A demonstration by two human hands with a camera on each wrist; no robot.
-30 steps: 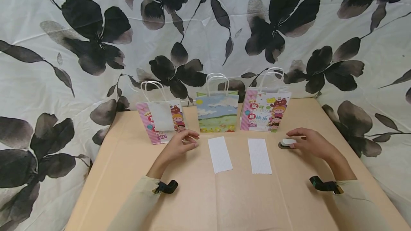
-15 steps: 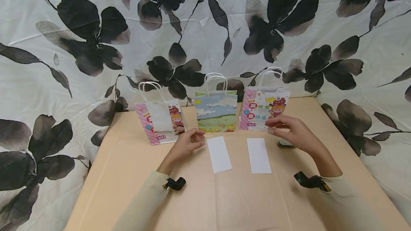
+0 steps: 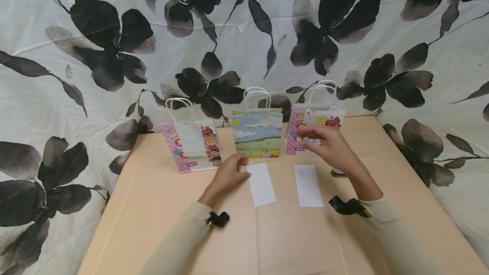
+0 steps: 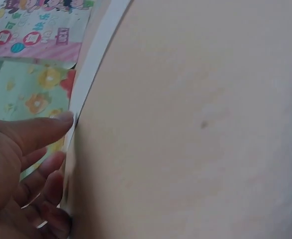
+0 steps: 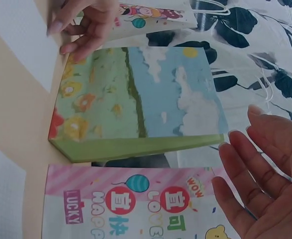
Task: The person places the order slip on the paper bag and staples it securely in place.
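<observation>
"Where's the left hand [image 3: 229, 175]?"
"At the left paper [image 3: 262, 184] on the table [image 3: 290, 237], thumb and fingers apart; actual contact is hard to judge."
"And the right hand [image 3: 334, 147]?"
"In front of the right bag [image 3: 318, 117], fingers parted, holding nothing."

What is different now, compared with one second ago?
The right hand moved leftward off the small stapler-like object; in the head view it overlaps the right bag. The left hand moved right, to the edge of the left paper slip. All three bags, both slips and the object stayed.
</observation>
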